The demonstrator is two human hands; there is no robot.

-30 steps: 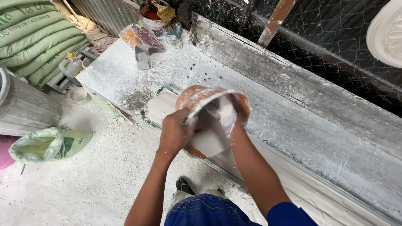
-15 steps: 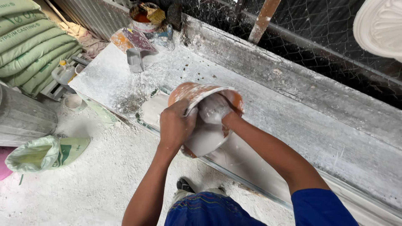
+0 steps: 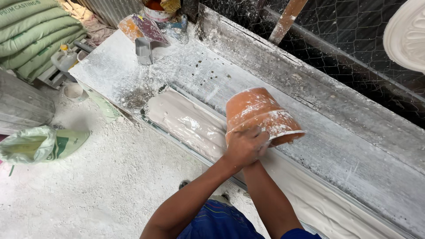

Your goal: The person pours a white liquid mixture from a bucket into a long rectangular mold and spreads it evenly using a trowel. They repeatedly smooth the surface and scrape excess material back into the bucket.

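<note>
So the left hand (image 3: 244, 148) has an orange plastic bucket (image 3: 261, 116) tipped upside down over the long table (image 3: 186, 66), fingers clamped on the side of it near the rim. The bucket's all smeared with white plaster and it's tilted, bottom pointing up and away from the person. The right hand is hidden behind the left hand and the bucket, only the forearm shows running up to it, so I can't tell what those fingers are doing.

Right under and to the left of the bucket there's a long strip of wet grey-white plaster (image 3: 186, 121) lying in a narrow mould along the near edge of the table. At the far end of the table sits a small metal scoop (image 3: 144, 49) next to a paint-stained board (image 3: 142, 27). Green sacks (image 3: 31, 31) are stacked off to the left, and a crumpled green bag (image 3: 42, 144) lies on the dusty floor.
</note>
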